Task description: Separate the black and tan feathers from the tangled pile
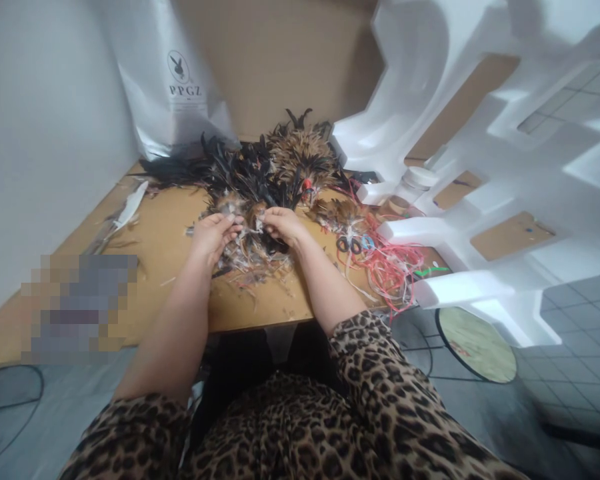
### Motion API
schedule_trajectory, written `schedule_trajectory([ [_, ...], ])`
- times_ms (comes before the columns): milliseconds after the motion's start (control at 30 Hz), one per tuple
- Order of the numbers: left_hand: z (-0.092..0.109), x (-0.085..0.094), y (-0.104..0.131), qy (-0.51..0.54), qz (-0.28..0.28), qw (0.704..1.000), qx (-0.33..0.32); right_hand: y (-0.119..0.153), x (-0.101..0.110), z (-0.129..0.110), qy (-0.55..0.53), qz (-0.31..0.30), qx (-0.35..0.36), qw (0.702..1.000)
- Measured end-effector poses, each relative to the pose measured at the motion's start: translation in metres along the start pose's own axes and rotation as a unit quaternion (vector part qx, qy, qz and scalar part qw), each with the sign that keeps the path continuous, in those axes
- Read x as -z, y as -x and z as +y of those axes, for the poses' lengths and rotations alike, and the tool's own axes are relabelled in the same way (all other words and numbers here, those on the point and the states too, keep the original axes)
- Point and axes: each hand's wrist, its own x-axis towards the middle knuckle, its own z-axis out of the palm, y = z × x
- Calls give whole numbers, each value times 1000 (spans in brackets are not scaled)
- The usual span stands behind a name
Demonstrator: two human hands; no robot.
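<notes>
Brown feathers (255,214) amid loose plumage (253,270) on table (173,220). Pinched at fingertips by right hand (285,227). Narrow fingertip pose at left hand (214,235); contents too small to tell. Scissors (349,245) beside pink string (393,270).

One head-worn view looks forward and down (from close by) at the hands (213,235).
</notes>
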Motion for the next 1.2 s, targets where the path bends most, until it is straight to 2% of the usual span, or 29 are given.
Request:
schedule_trajectory([
  [200,0,-8,7,1,-76,997,30,0,-4,1,-23,-13,52,998],
  [433,-2,-9,8,-4,-67,996,53,10,-17,-6,21,6,104,994],
  [700,-5,-9,6,-16,-77,996,35,4,-21,4,86,41,158,983],
  [1067,-6,-11,6,-37,-58,996,50,4,-23,6,102,38,167,980],
  [1200,-6,-9,5,-28,-51,997,54,6,-23,4,69,33,124,989],
])
